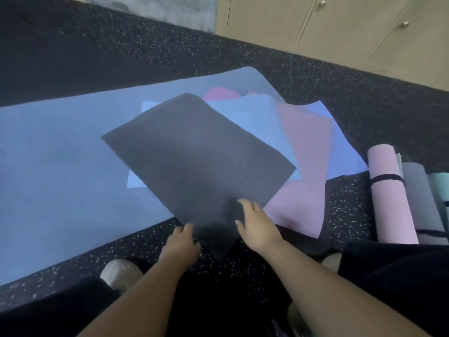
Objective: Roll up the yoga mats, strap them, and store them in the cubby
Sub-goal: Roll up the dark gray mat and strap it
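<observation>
A dark grey mat (194, 152) lies flat on top of a fanned pile of small mats: light blue (255, 113), pink (303, 166), lilac (345, 152) and magenta (218, 93). All of them rest on a long blue yoga mat (53, 171) spread on the floor. My left hand (181, 244) grips the dark mat's near corner at its left edge, fingers curled under it. My right hand (257, 224) lies on top of the same corner with its fingers spread flat.
At the right, a rolled pink mat (388, 195) bound with a black strap lies beside rolled grey (422, 205) and mint (442, 188) mats. Beige cabinet doors (315, 20) stand at the back. The floor is black speckled rubber (340, 93). My shoe (121, 273) is near left.
</observation>
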`<state>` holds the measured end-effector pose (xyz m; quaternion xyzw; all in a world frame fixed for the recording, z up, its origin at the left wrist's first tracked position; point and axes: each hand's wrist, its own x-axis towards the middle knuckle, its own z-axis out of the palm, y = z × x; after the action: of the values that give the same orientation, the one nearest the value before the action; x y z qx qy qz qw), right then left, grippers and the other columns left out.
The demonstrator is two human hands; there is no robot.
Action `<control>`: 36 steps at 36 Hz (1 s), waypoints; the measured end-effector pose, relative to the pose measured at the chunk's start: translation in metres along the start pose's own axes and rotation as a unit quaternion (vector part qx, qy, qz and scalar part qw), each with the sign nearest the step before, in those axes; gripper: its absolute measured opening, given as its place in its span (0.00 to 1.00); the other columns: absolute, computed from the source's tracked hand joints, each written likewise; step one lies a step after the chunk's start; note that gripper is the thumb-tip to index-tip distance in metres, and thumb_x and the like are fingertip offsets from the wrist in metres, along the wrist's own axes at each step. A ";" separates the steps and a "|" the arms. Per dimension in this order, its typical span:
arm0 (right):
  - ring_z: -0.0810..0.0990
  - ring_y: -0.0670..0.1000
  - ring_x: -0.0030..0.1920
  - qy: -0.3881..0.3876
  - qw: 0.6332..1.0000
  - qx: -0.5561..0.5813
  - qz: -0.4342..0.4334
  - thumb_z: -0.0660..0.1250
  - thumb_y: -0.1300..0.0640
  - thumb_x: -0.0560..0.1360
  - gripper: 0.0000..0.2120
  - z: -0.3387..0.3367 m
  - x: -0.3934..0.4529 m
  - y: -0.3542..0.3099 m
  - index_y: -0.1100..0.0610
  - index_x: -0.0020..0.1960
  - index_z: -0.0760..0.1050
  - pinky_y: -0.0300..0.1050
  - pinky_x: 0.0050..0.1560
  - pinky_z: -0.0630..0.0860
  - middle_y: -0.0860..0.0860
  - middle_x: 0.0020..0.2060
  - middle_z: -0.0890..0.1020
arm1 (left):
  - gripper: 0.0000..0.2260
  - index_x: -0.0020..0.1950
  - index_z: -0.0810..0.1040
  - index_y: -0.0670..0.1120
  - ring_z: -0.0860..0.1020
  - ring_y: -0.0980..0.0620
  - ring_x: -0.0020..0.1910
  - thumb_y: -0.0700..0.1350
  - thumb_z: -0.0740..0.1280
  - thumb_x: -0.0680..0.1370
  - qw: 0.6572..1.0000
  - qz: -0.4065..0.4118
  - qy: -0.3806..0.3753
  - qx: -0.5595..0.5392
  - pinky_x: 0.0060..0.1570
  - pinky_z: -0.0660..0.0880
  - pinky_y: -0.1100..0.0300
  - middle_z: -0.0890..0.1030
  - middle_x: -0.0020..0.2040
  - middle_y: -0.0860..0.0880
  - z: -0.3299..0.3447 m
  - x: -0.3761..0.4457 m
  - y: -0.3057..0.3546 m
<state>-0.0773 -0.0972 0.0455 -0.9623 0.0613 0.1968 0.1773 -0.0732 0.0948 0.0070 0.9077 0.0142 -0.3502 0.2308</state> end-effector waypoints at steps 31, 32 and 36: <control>0.64 0.51 0.73 -0.101 0.984 0.147 -0.022 0.63 0.55 0.80 0.29 0.035 0.041 0.013 0.47 0.78 0.55 0.49 0.70 0.65 0.48 0.76 0.60 | 0.35 0.79 0.50 0.49 0.69 0.42 0.70 0.42 0.67 0.78 0.974 0.013 0.146 -0.171 0.68 0.66 0.52 0.42 0.77 0.43 0.053 0.012 0.016; 0.64 0.51 0.74 -0.095 0.983 0.154 -0.025 0.63 0.55 0.80 0.29 0.034 0.040 0.012 0.47 0.78 0.56 0.48 0.70 0.64 0.48 0.76 0.61 | 0.34 0.79 0.51 0.50 0.71 0.42 0.68 0.41 0.67 0.78 0.970 0.016 0.161 -0.181 0.67 0.67 0.52 0.42 0.77 0.44 0.051 0.010 0.019; 0.63 0.48 0.74 -0.064 0.981 0.177 -0.040 0.63 0.55 0.81 0.27 0.024 0.035 0.007 0.47 0.77 0.58 0.42 0.70 0.62 0.47 0.75 0.62 | 0.31 0.77 0.55 0.49 0.69 0.41 0.68 0.34 0.64 0.78 0.944 0.046 0.238 -0.226 0.68 0.65 0.52 0.42 0.77 0.47 0.040 0.008 0.032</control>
<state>-0.0548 -0.0966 0.0083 -0.9028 0.0455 0.2368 0.3562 -0.0866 0.0485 -0.0108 0.8881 0.1062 -0.1009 0.4357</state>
